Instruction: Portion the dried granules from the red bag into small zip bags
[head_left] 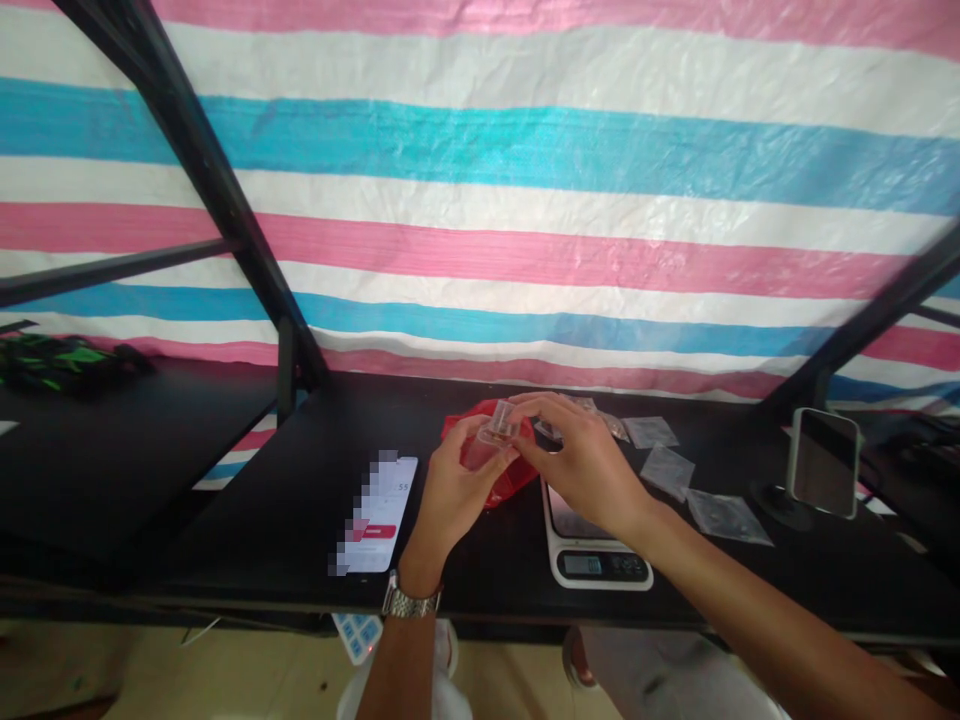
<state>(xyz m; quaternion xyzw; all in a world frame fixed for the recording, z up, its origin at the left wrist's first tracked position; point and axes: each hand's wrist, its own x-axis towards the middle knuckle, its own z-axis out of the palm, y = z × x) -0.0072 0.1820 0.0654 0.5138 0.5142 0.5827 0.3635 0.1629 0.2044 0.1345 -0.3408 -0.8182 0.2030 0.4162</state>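
Note:
Both hands meet over a red plastic bag (510, 485) on the black table. Between them is a small clear plastic piece (499, 420), perhaps a little bag or container; its exact kind is hard to make out. My left hand (456, 490), with a metal watch (412, 603) on its wrist, pinches the piece from the left. From the right, the fingers of my right hand (589, 455) close on its upper and right side. Below the right hand lies a white kitchen scale (600, 570) with a small display; the hand partly covers its plate.
Several small clear bags (667, 470) lie to the right of the scale. A phone (382, 515) with a lit screen lies left. Another phone-like device (823, 462) stands at the right. Black metal legs (225, 200) rise before a striped sheet (562, 240).

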